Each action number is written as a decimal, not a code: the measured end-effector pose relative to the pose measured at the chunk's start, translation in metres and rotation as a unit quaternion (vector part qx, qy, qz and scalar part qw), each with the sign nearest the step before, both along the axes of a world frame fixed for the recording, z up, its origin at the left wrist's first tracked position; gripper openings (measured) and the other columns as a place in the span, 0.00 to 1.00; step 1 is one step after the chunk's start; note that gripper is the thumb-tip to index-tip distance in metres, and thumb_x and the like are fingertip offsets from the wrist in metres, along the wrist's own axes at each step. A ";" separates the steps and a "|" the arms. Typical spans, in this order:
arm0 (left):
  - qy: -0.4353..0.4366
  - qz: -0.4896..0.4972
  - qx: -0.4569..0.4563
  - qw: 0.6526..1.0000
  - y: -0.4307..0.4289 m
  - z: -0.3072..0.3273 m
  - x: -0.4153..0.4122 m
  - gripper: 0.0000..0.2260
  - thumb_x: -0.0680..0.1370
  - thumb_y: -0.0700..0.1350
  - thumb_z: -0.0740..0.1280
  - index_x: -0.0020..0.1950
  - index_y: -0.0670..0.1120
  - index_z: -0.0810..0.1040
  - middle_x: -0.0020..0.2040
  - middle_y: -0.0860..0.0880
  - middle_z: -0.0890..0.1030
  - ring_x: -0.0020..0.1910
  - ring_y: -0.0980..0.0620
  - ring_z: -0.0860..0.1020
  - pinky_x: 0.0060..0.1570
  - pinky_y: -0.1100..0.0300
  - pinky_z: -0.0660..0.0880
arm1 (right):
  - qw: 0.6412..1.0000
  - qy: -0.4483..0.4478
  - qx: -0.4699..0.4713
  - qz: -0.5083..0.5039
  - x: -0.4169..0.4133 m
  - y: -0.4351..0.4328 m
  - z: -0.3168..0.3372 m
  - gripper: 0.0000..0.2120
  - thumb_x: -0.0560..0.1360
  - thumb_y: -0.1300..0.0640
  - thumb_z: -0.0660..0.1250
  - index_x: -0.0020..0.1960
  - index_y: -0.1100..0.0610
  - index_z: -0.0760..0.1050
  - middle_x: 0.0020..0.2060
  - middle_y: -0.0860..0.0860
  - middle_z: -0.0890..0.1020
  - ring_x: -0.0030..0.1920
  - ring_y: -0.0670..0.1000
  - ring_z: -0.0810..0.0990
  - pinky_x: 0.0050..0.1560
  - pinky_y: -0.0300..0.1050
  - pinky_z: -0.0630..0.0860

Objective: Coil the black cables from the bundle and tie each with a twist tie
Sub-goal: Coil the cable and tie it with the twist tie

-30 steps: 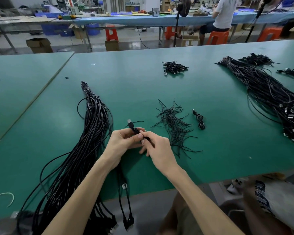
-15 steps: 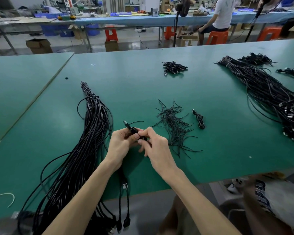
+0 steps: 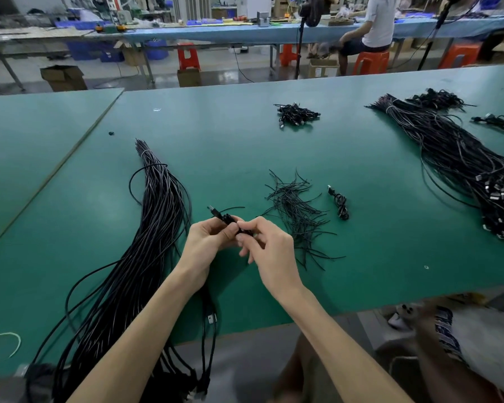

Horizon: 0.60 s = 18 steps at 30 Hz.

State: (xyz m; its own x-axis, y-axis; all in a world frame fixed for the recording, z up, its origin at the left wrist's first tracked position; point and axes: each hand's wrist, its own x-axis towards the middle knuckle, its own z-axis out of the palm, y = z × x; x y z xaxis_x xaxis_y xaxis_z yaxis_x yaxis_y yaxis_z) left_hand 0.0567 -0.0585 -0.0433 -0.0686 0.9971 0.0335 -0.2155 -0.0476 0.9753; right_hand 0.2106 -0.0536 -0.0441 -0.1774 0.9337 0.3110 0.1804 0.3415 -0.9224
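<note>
**Workshop inspection: coiling in progress**

We note a green table (image 3: pixel 230 146) in a workshop. At left lies the long bundle (image 3: pixel 157 216) of black cables. Beside it the left hand (image 3: pixel 207 247) grips a folded cable (image 3: pixel 226 218), its plug pointing up-left. The right hand (image 3: pixel 271 250) pinches the same cable. Rightward lie loose twist ties (image 3: pixel 297 213), then one tied coil (image 3: pixel 341 204).

Soft, even overhead light falls on the green tabletop (image 3: pixel 361 257), leaving a pale sheen left of centre and faint shadows under the forearms. The wide lens bends straight edges near the borders. The lower corners are smeared with blur.
</note>
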 end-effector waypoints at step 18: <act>0.020 -0.035 -0.004 0.999 0.002 0.011 -0.009 0.14 0.73 0.48 0.77 0.54 0.40 0.87 0.48 0.40 0.86 0.51 0.42 0.85 0.53 0.53 0.83 | 0.991 -0.081 0.086 -0.066 0.002 -0.003 -0.002 0.08 0.81 0.65 0.68 0.57 0.59 0.84 0.49 0.49 0.79 0.42 0.46 0.81 0.49 0.39 0.80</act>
State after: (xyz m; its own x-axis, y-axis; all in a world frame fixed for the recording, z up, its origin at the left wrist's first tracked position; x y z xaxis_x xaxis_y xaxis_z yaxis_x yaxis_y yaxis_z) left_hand 0.0482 -0.0562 -0.0327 0.0017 0.9997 0.0262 -0.1783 -0.0255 0.9836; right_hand 0.2124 -0.0568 -0.0460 -0.1183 0.8876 0.4452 0.3750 0.4551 -0.8077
